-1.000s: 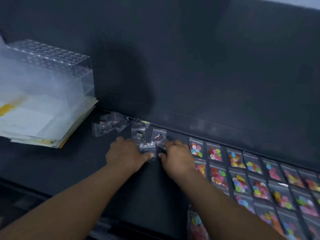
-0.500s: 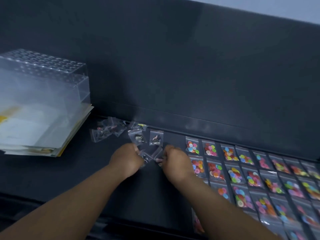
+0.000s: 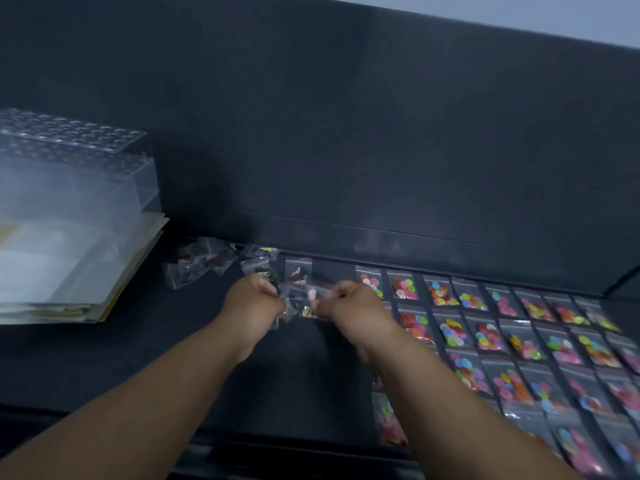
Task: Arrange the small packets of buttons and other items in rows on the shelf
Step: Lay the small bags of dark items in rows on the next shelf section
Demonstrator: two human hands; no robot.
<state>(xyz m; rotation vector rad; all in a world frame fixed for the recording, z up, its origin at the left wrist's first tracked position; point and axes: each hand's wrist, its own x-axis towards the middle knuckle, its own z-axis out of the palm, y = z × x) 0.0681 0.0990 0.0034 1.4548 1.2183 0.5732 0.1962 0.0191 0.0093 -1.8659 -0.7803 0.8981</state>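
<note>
A bunch of clear packets is gripped at frame centre by the left hand and right hand, fingers curled round it, over the dark shelf. Loose packets are scattered just behind at left, and rows of button packets are laid out at right. A clear plastic box on a paper stack occupies the left edge.

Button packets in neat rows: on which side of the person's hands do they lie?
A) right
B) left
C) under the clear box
A: the rows of button packets spread right of the left hand and right hand, which grip loose clear packets.
</note>
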